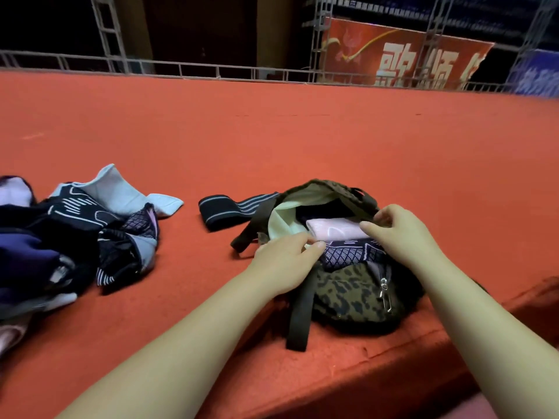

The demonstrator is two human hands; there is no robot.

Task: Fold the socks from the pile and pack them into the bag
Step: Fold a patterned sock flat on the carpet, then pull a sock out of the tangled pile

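Observation:
A leopard-print bag [348, 294] lies open near the front edge of the red surface. In its mouth I see a folded pink sock [335, 229] above a folded dark patterned sock [348, 252]. My left hand [284, 261] pinches the pale lining at the opening's left edge. My right hand [399, 228] grips the opening's right rim with curled fingers. A pile of socks [69, 237], dark, pale blue and pink, lies at the left. One dark striped sock [223, 208] lies apart, just left of the bag.
The red carpeted platform [302, 140] stretches far back to a metal railing [181, 69]. Its front edge [393, 358] drops off just under the bag. A red banner [402, 58] hangs behind the railing. The bag's black strap [299, 316] hangs toward the front edge.

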